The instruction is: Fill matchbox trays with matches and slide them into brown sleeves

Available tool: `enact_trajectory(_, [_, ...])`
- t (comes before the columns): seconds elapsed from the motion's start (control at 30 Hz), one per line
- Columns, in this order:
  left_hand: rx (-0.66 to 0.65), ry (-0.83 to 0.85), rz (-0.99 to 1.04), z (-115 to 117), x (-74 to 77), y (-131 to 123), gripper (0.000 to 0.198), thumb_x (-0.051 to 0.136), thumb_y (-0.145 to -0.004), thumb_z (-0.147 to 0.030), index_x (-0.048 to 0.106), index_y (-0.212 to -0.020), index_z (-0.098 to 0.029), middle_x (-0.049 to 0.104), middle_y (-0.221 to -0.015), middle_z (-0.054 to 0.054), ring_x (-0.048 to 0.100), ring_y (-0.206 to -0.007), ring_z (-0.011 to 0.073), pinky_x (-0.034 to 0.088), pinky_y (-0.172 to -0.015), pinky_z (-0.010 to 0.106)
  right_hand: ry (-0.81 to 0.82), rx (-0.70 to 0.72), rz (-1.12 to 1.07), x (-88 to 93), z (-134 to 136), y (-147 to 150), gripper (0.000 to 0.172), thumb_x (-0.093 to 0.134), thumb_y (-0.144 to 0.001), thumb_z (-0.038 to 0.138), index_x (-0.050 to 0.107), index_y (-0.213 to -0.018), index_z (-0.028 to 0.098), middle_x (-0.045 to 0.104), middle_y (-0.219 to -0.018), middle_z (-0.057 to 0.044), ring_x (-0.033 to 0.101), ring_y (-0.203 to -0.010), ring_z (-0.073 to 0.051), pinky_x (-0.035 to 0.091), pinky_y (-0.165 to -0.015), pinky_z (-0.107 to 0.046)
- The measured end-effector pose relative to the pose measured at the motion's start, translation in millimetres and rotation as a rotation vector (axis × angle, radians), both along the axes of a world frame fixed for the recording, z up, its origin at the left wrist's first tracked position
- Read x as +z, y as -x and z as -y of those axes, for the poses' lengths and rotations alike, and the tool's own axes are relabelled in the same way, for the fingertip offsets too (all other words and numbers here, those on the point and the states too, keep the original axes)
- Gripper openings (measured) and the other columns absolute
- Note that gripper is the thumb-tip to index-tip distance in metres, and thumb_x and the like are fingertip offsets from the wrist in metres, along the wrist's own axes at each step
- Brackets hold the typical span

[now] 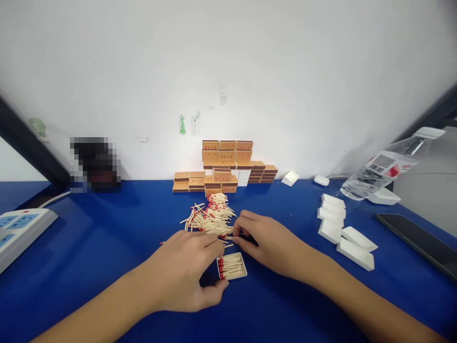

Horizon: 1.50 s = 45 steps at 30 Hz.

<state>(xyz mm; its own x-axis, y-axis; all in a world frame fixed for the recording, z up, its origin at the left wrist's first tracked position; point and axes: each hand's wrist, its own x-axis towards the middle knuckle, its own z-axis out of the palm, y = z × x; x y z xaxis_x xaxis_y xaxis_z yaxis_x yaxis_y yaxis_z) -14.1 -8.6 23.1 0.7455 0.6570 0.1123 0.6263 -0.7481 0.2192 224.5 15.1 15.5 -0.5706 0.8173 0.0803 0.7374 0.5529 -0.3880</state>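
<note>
A small white matchbox tray (245, 267) filled with red-tipped matches (233, 266) lies on the blue table. My left hand (189, 269) is curled at its left side, thumb at the near corner and fingertips at the far edge, gripping the tray between them. Behind it spreads a loose pile of matches (212, 216), heads pointing many ways. At the pile's right edge my right hand (259, 236) has its fingers bent in a pinch on match ends; how many it holds is hidden.
Stacked orange matchboxes (227, 156) stand against the white wall. On the right are several empty white trays (330, 231), a tilted plastic bottle (385, 164), a white earbud case (321, 180) and a dark phone (417, 240). A power strip (26, 228) sits at the left.
</note>
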Motion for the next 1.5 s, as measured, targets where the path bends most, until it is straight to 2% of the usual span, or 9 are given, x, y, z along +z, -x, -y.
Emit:
enact_trajectory(0.2, [0.017, -0.019, 0.006, -1, 0.0, -2, 0.017, 0.064, -0.085, -0.037, 0.062, -0.091, -0.021, 0.07, -0.089, 0.0, 0.068, -0.075, 0.0225, 0.041, -0.06, 0.035, 0.028, 0.006, 0.081, -1.3, 0, -8, 0.011, 0.052, -0.106, 0.02, 0.061, -0.101, 0.017, 0.064, -0.104, -0.008, 0.064, -0.083, -0.019, 0.046, -0.073, -0.033])
enact_trajectory(0.37, [0.019, -0.038, 0.037, -4, -2.3, -2, 0.019, 0.065, -0.085, -0.037, 0.065, -0.095, -0.021, 0.07, -0.087, 0.001, 0.068, -0.075, 0.023, 0.044, -0.062, 0.036, 0.043, -0.01, 0.028, 13.6, 3, -9, 0.012, 0.047, -0.108, 0.019, 0.058, -0.102, 0.018, 0.063, -0.105, -0.007, 0.063, -0.083, -0.019, 0.046, -0.073, -0.033])
enact_trajectory(0.5, [0.025, -0.043, 0.061, -5, -3.4, -1, 0.019, 0.066, -0.085, -0.036, 0.065, -0.094, -0.02, 0.07, -0.087, 0.001, 0.067, -0.075, 0.0227, 0.045, -0.062, 0.036, 0.112, 0.057, -0.033, 21.0, 14, -3, 0.01, 0.05, -0.108, 0.022, 0.056, -0.1, 0.02, 0.063, -0.103, -0.004, 0.061, -0.083, -0.017, 0.045, -0.072, -0.031])
enact_trajectory(0.67, [0.019, -0.055, 0.075, -5, -4.0, -1, 0.016, 0.067, -0.085, -0.035, 0.063, -0.092, -0.021, 0.069, -0.085, 0.0, 0.067, -0.074, 0.0227, 0.045, -0.062, 0.035, 0.084, 0.118, 0.061, 17.3, 23, 4, 0.014, 0.052, -0.106, 0.021, 0.055, -0.092, 0.02, 0.063, -0.1, -0.004, 0.057, -0.078, -0.017, 0.042, -0.067, -0.031])
enact_trajectory(0.9, [0.031, -0.044, 0.063, -5, -4.9, 0, 0.016, 0.066, -0.086, -0.034, 0.064, -0.095, -0.021, 0.069, -0.087, 0.001, 0.068, -0.075, 0.0232, 0.045, -0.063, 0.035, 0.005, 0.059, -0.021, 15.0, 12, -5, 0.009, 0.055, -0.102, 0.017, 0.061, -0.096, 0.021, 0.063, -0.098, -0.002, 0.059, -0.078, -0.015, 0.043, -0.069, -0.03])
enact_trajectory(1.13, [0.032, -0.014, 0.086, -6, -5.0, 0, 0.014, 0.065, -0.087, -0.033, 0.064, -0.096, -0.022, 0.068, -0.087, 0.001, 0.067, -0.077, 0.0228, 0.048, -0.066, 0.036, -0.154, -0.137, 0.045, 27.1, -18, -39, 0.011, 0.057, -0.101, 0.022, 0.065, -0.093, 0.02, 0.066, -0.091, -0.003, 0.059, -0.076, -0.017, 0.041, -0.068, -0.03])
enact_trajectory(1.3, [0.019, -0.005, 0.135, -5, -9.4, -1, 0.015, 0.065, -0.088, -0.034, 0.064, -0.099, -0.023, 0.069, -0.088, -0.001, 0.066, -0.074, 0.0203, 0.048, -0.063, 0.034, -0.279, -0.388, 0.103, 30.7, -43, -78, 0.013, 0.058, -0.096, 0.027, 0.067, -0.09, 0.021, 0.068, -0.083, -0.003, 0.058, -0.07, -0.019, 0.037, -0.064, -0.031])
enact_trajectory(1.37, [0.015, -0.008, 0.121, -5, -12.1, -1, 0.016, 0.065, -0.088, -0.033, 0.064, -0.101, -0.023, 0.069, -0.089, -0.001, 0.066, -0.073, 0.02, 0.047, -0.062, 0.034, -0.275, -0.496, 0.088, 32.6, -49, -91, 0.013, 0.06, -0.093, 0.029, 0.068, -0.086, 0.022, 0.068, -0.08, -0.003, 0.057, -0.068, -0.019, 0.035, -0.063, -0.031])
enact_trajectory(1.5, [0.007, -0.041, 0.128, -5, -15.6, -1, 0.018, 0.064, -0.091, -0.034, 0.065, -0.105, -0.023, 0.071, -0.092, -0.001, 0.067, -0.072, 0.0192, 0.047, -0.061, 0.033, -0.178, -0.725, -0.102, 41.9, -61, -109, 0.012, 0.067, -0.085, 0.031, 0.073, -0.079, 0.022, 0.07, -0.076, -0.003, 0.058, -0.069, -0.02, 0.036, -0.062, -0.031])
